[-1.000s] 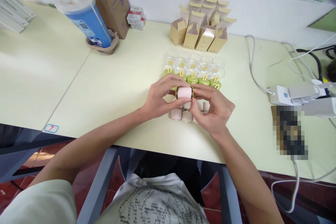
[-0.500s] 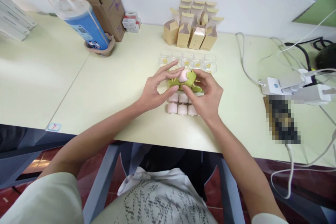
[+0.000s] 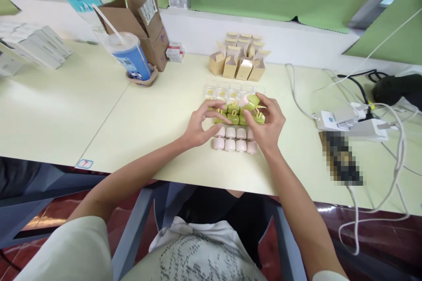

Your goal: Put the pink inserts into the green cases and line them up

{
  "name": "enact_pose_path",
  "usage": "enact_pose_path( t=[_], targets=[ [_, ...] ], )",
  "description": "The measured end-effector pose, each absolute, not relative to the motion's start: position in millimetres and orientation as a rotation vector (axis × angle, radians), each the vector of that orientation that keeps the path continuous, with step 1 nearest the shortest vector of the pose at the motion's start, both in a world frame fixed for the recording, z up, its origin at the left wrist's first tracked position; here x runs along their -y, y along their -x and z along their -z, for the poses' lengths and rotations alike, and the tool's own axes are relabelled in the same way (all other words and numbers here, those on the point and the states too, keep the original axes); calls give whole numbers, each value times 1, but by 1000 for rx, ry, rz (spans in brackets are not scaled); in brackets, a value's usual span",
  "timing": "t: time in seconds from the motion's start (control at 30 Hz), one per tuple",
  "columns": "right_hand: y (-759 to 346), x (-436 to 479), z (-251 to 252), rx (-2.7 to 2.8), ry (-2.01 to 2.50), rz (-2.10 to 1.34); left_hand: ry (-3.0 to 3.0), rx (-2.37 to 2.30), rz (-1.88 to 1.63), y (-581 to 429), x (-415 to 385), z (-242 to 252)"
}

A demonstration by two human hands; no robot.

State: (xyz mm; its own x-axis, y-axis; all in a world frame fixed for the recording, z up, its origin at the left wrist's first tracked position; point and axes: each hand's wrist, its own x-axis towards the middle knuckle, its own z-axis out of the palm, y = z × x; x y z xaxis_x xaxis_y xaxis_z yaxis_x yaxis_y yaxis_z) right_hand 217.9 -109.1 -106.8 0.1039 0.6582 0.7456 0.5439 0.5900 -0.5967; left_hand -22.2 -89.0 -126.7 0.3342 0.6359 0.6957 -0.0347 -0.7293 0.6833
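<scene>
My right hand (image 3: 267, 124) is closed on a green case with a pink piece in it (image 3: 249, 102), held just above a row of green cases (image 3: 233, 118). My left hand (image 3: 201, 124) hovers over the left end of that row, fingers curled and apart, its tips at a green case. Two rows of small pink pieces (image 3: 234, 139) lie in front of the green ones, near my wrists. Behind the green row stand several clear plastic boxes (image 3: 221, 91) with yellow marks inside.
Small tan cartons (image 3: 238, 57) stand at the back by the wall. A blue cup with a straw (image 3: 130, 55) and a brown cardboard box (image 3: 145, 19) are at the back left. White devices and cables (image 3: 349, 122) lie at the right.
The green case with the pink piece has passed into my right hand alone and shifted right. My left hand has let go and dropped toward the green row. The view has tilted up.
</scene>
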Motion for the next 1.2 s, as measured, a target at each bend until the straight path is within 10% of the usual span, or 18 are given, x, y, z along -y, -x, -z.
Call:
enact_pose_path(
  t=[0.53,1.2],
  targets=[
    [-213,97,86,1799,963,-258,-1542,-1084,-1804,51,51,111],
    [-141,68,81,2709,1139,29,-2208,-970,-1056,92,59,140]
  ],
)
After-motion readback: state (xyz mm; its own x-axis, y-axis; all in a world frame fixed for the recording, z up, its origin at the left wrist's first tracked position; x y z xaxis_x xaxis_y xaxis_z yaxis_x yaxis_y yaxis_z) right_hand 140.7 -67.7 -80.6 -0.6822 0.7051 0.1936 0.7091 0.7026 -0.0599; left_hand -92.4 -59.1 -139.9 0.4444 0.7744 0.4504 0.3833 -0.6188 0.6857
